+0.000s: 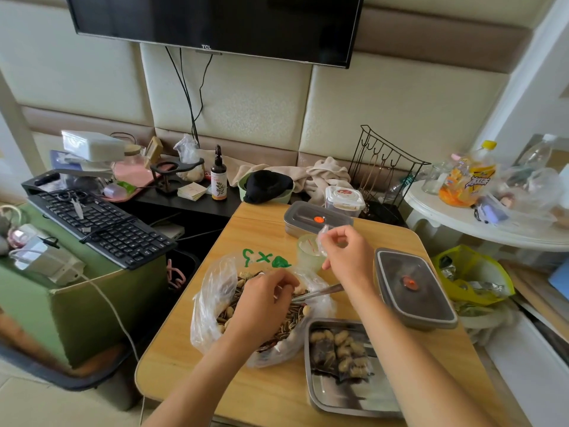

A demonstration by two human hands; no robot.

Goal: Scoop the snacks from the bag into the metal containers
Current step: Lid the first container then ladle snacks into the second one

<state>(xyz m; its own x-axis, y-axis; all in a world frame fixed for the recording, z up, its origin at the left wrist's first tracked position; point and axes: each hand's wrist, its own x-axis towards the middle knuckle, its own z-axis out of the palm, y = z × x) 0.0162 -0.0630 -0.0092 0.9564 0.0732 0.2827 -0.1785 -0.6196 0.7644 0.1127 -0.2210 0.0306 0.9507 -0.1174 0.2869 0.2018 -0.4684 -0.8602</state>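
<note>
Snacks [289, 328], striped sunflower seeds mixed with peanuts in the shell, fill a clear plastic bag [204, 306] lying open on a pale wooden table [246, 383]. Nearest, just right of the bag, stands an open metal container [348, 396]. It holds shelled-looking peanuts and dark packets at its far end, and its near half shows plain steel. The left hand [264, 295] reaches into the bag's mouth, fingers curled down over the seeds. A metal handle [323, 291] runs out from beneath them; whether they grip it cannot be told. Beyond, the right hand [346, 252] pinches a scrap of clear wrapper [321, 238] between thumb and forefinger above a pale green cup [306, 257]. Green marker scrawls [264, 258] show on the tabletop beside the cup. Two more metal containers wear lids, each with an orange valve: the right lidded container [415, 291] at the table's right edge, the far lidded container [317, 220] at its far edge. That makes three metal containers, one bag, one cup. Farther off, a black keyboard [101, 224] sits left, a round white table [455, 229] of bottles stands right, and a television [215, 23] hangs on the padded wall.
</note>
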